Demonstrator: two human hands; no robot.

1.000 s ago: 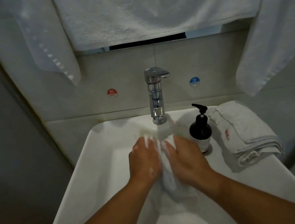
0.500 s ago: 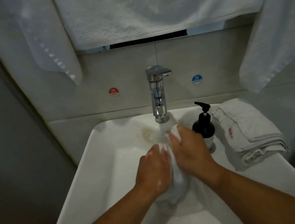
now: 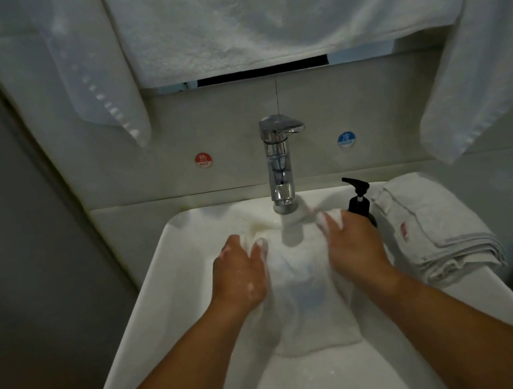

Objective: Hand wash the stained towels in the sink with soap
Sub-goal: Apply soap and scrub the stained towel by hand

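In the sink (image 3: 150, 291), we scrub a soapy towel (image 3: 305, 285) under the tap (image 3: 278, 159) at twelve o'clock. Our left hand (image 3: 240, 273) and right hand (image 3: 351, 244) each hold one side in a closed grip. The next move probably calls for rubbing the folds together.

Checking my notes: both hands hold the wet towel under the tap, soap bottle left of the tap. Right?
Wrong side: the head view shows the soap bottle right of the tap. Left hand and right hand do hold the wet towel.

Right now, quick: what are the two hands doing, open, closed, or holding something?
Left hand: grips the wet towel on its left side.
Right hand: grips the same towel on its right side.
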